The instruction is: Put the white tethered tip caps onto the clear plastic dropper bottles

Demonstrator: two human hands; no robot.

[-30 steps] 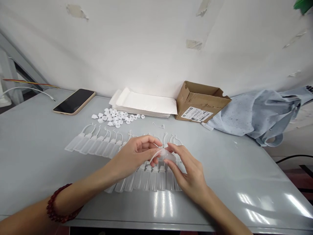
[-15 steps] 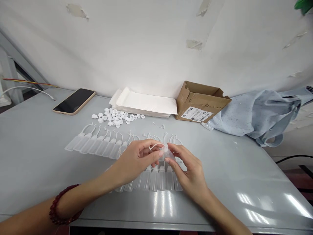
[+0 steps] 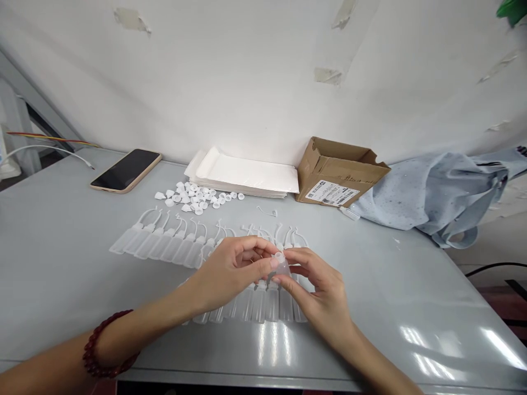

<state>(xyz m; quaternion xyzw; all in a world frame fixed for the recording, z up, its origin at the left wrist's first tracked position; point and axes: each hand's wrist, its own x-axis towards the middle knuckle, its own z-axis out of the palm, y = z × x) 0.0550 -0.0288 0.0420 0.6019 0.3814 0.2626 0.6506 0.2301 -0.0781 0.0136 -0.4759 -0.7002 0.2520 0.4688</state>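
Observation:
A small translucent plastic squeeze bottle (image 3: pixel 282 267) is between my two hands, its open neck tilted up toward me. My left hand (image 3: pixel 233 269) pinches it near the neck with thumb and fingers. From the other side, my right hand (image 3: pixel 323 288) is closed on its body. Beneath and beyond the hands lie similar bottles: a back row (image 3: pixel 154 241) with thin white straps at their necks, and a front row (image 3: pixel 258 304) partly covered by my hands. White cone-shaped caps (image 3: pixel 191 192) are heaped behind the back row. A loose white strap (image 3: pixel 269 213) lies farther back.
On the grey table (image 3: pixel 370 340), a phone (image 3: pixel 127 170) lies at the back left. A stack of white envelopes (image 3: pixel 251 173) and a cardboard box (image 3: pixel 341 173) stand by the wall. One bottle (image 3: pixel 349 213) lies near the box, beside pale blue cloth (image 3: pixel 415 192).
The strap that stuck up beside the held bottle's neck no longer shows. My fingers have shifted around the neck, and the bottle is slightly lower and its mouth is plainer to see.

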